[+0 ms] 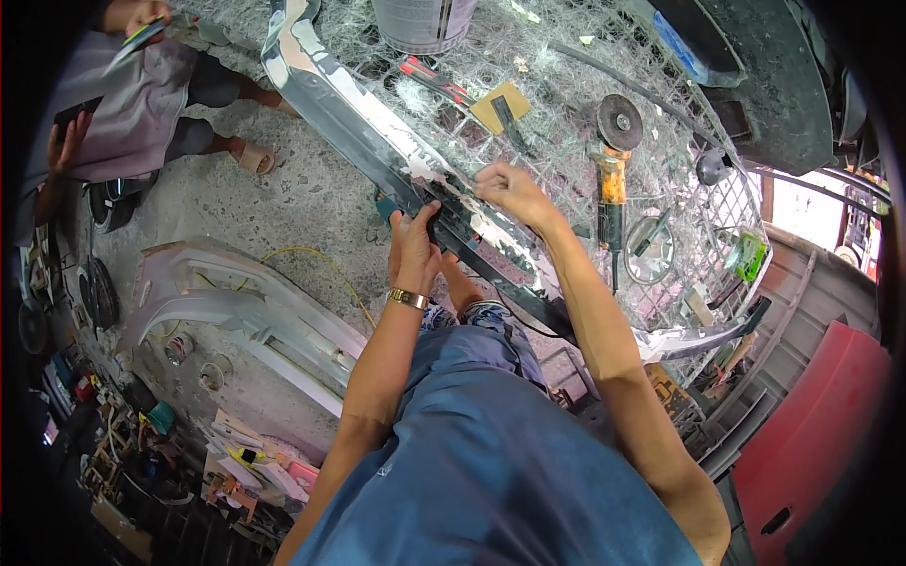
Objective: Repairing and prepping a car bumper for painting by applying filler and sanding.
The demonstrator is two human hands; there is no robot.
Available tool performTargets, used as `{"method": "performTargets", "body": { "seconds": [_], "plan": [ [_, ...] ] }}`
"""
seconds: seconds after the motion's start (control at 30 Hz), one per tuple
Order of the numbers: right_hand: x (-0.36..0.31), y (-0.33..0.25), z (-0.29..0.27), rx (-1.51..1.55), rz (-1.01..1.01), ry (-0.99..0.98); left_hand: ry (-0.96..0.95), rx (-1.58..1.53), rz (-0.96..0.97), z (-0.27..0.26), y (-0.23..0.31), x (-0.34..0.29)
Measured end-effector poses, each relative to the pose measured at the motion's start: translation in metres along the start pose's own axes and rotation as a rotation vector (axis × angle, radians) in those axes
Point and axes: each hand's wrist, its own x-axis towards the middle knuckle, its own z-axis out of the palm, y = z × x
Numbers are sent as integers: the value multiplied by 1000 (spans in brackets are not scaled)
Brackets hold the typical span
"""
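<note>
A long dark car bumper [354,141], patched with white filler, runs slantwise in front of me along the near edge of a mesh-topped bench. My left hand [415,247], with a gold watch on its wrist, is closed around the bumper's near edge, the thumb on top. My right hand [514,196] is at the far edge beside the rough, filled section, its fingers curled together. Whatever may be between those fingertips is hidden. Beyond the hands, a tan square sheet [500,107] and a dark strip lie on the bench near a red-and-black hand tool [436,81].
An orange angle grinder [612,179] lies on the fibre-strewn mesh [557,245], right of a grey bucket [425,24]. Another person [142,113] stands at upper left holding things. A pale bumper [245,316] rests on the floor; a red car panel [812,443] stands at right.
</note>
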Motion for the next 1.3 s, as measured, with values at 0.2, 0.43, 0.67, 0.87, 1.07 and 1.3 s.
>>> {"method": "performTargets", "body": {
  "seconds": [0.2, 0.43, 0.67, 0.87, 1.07, 1.3],
  "plan": [
    [-102, -34, 12, 56, -115, 295, 25, 20, 29, -6, -1, 0],
    [-176, 14, 57, 223, -20, -57, 73, 59, -33, 2, 2, -1],
    [-195, 50, 84, 230, 29, -166, 96, 82, -75, -5, 3, 3],
    [-196, 53, 78, 217, 15, -178, 106, 99, -52, 0, 3, 1],
    [-187, 35, 64, 209, -4, -171, 118, 86, -54, -6, 2, 3],
    [-195, 16, 58, 129, -35, -157, 49, 78, 7, -7, -2, 1]
  ]
}}
